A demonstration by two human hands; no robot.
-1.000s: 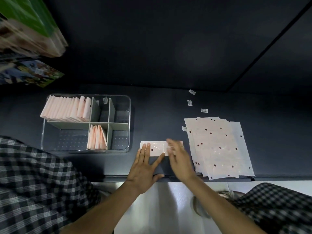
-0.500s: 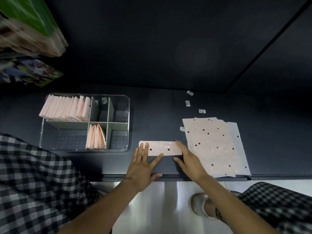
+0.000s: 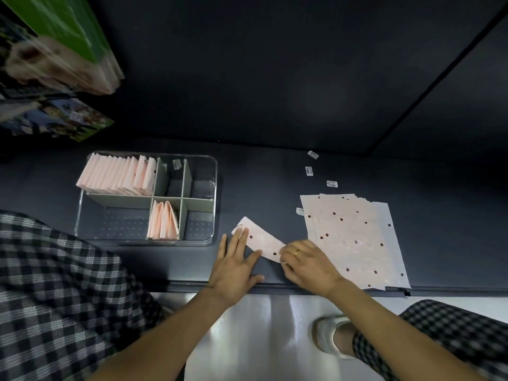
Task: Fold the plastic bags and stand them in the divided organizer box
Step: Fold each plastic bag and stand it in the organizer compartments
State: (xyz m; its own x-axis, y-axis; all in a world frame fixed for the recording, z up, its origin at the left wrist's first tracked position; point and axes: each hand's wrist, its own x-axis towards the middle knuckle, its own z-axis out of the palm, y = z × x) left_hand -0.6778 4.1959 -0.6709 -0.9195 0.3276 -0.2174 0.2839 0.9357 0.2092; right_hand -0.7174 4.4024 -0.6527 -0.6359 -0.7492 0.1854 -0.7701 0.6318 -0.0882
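Folded bag strip point(image 3: 261, 243) now skewed, dark shelf point(image 3: 261, 171), dark wall

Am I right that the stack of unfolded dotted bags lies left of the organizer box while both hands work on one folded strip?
Not quite. The head view shows the stack of unfolded dotted bags to the right of the organizer box. Both the left hand and right hand are on the folded strip.

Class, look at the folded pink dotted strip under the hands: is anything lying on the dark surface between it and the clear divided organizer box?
Nothing visible does. The folded pink dotted plastic bag strip lies just right of the clear divided organizer box, with bare dark surface between them. The left hand rests on its left end; the right hand pinches its right end.
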